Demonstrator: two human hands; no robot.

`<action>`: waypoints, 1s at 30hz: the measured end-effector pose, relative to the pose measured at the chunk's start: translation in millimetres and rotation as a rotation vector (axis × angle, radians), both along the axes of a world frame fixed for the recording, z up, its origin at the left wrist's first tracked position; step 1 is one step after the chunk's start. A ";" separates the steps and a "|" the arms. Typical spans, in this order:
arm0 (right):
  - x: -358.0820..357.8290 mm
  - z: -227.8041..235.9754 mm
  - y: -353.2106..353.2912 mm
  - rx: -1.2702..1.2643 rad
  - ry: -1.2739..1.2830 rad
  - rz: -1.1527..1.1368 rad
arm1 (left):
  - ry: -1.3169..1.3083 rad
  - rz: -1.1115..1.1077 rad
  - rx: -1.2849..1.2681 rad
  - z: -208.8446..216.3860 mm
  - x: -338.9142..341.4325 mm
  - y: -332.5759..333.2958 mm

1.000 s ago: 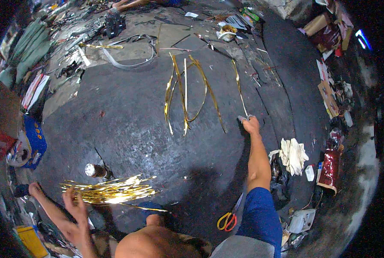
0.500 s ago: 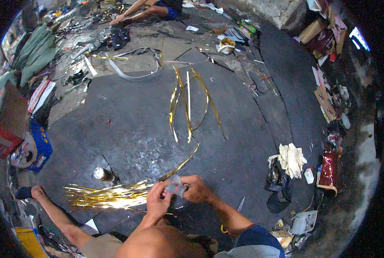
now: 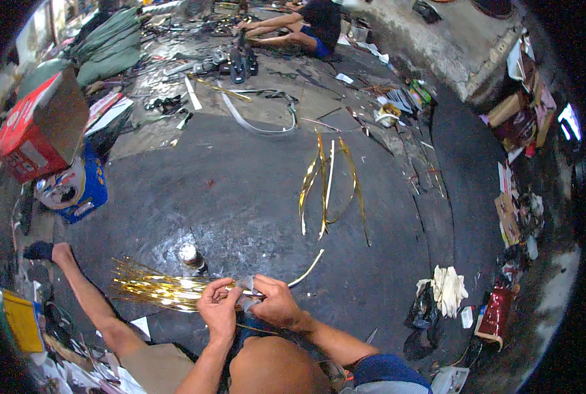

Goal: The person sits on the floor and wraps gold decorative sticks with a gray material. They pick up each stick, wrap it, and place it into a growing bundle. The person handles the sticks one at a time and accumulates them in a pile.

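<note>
Both hands meet low in the middle of the head view, close in front of my body. My left hand (image 3: 217, 303) and my right hand (image 3: 273, 303) pinch the near end of one thin gold strip (image 3: 306, 268) that curves away up to the right over the dark floor. A small pale piece sits between my fingers at the strip's end. A fanned bundle of gold strips (image 3: 155, 287) lies on the floor just left of my left hand. Several more long gold strips (image 3: 329, 187) lie spread out further off in the middle.
A small bottle (image 3: 189, 255) stands behind the bundle. My bare left leg (image 3: 83, 289) stretches out to the left. A red box (image 3: 33, 131) and blue crate (image 3: 89, 190) sit far left, white cloth (image 3: 449, 289) at right. Another person (image 3: 299, 26) sits at the top among scraps.
A second ago my right hand reached far out to the strips on the floor. It has come back with one gold strip, and both hands now hold its end together.
</note>
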State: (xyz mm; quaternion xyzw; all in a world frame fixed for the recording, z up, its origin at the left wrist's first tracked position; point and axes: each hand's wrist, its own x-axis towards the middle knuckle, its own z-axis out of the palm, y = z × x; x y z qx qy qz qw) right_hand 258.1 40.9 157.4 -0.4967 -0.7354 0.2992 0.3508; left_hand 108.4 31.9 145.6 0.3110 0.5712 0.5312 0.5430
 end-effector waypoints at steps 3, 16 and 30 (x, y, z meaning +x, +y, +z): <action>-4.7 -3.9 2.4 0.159 -0.073 0.072 | -0.193 0.057 -0.048 -13.2 -8.7 1.7; -13.5 1.7 3.8 0.268 -0.090 0.079 | -0.648 0.004 -0.183 -11.8 -21.7 -1.6; -30.7 22.5 5.7 0.222 0.004 0.192 | -0.521 0.074 -0.174 6.0 -71.4 11.4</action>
